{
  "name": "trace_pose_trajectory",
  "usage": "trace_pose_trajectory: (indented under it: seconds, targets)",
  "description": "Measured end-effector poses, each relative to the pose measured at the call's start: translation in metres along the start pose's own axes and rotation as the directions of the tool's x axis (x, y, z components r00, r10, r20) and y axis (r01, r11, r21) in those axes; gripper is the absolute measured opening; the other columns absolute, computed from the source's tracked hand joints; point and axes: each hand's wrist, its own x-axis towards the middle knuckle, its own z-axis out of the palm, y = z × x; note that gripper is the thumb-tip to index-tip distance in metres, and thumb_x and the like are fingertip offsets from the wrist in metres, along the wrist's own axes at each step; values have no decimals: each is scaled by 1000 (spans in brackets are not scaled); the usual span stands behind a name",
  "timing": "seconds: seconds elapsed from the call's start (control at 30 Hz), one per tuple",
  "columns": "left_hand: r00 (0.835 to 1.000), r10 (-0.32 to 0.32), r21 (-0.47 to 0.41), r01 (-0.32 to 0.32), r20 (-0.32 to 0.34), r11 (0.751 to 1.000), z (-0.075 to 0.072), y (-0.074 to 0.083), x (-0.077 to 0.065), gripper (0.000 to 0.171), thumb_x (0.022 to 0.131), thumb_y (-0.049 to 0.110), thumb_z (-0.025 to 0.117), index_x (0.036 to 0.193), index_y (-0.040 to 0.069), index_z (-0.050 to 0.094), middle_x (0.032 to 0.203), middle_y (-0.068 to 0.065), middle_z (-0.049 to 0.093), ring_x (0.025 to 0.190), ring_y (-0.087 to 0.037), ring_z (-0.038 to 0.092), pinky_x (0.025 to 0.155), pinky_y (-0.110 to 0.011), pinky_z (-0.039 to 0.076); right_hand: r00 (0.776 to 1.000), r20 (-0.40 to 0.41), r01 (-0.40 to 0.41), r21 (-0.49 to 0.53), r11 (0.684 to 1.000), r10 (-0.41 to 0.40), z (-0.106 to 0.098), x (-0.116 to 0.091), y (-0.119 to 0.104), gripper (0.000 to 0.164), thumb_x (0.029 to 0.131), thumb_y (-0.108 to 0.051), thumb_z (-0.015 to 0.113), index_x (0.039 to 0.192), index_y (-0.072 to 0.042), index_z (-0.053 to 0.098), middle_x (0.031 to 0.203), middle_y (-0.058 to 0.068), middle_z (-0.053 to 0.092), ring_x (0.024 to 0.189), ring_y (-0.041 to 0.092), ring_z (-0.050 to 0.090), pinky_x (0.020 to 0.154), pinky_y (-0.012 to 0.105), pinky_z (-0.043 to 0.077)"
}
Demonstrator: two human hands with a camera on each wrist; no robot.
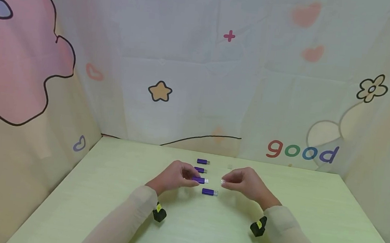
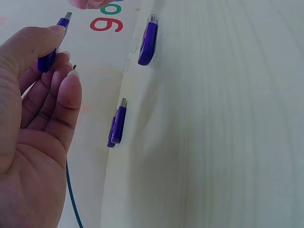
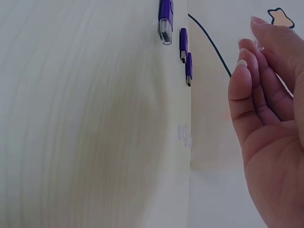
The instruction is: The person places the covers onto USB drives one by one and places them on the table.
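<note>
My left hand (image 1: pixel 176 177) pinches a purple USB flash drive (image 2: pixel 61 34) between thumb and fingers, its bare metal plug pointing to the right. Facing it across a small gap, my right hand (image 1: pixel 247 184) pinches a small clear plastic cap (image 1: pixel 223 181), mostly hidden by the fingertips in the right wrist view. Below the hands lies another purple flash drive (image 1: pixel 209 192) with a clear cap over its plug (image 3: pixel 165 35). Two more purple flash drives (image 1: pixel 203 162) (image 1: pixel 200 170) lie behind the left hand, their metal plugs uncovered.
Two loose clear caps (image 3: pixel 182 132) (image 3: pixel 188 140) lie on the pale wooden table (image 1: pixel 204 233) near its far side. A printed curtain (image 1: pixel 196 109) hangs behind the table's far edge. Each wrist carries a small black device (image 1: pixel 159 213).
</note>
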Motion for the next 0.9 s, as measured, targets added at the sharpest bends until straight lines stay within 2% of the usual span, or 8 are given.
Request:
trace_pose_trajectory:
  seconds: [0.33, 0.6, 0.9]
  targets:
    - [1000, 12, 7, -12, 14, 1000, 3, 12, -2, 15, 86, 20, 85, 100, 17, 80, 95, 2, 75, 80, -14, 63, 73, -24, 55, 996, 32, 80, 60, 995, -82, 6, 0, -4, 32, 89, -31, 81, 110, -7, 79, 104, 2, 79, 94, 17, 72, 83, 22, 58]
    - [999, 24, 17, -24, 22, 1000, 5, 13, -1, 16, 86, 22, 84, 100, 17, 80, 94, 2, 75, 80, -14, 63, 72, -24, 56, 994, 35, 104, 79, 991, -107, 9, -1, -12, 32, 88, -30, 82, 109, -6, 80, 102, 3, 80, 92, 19, 73, 81, 23, 59]
    - [999, 39, 13, -39, 30, 999, 6, 14, -1, 13, 88, 23, 83, 101, 21, 80, 96, 6, 75, 82, -14, 63, 74, -25, 56, 993, 32, 106, 97, 990, -110, 12, 0, -11, 27, 88, -29, 83, 106, -9, 81, 101, 4, 80, 91, 20, 72, 79, 24, 59]
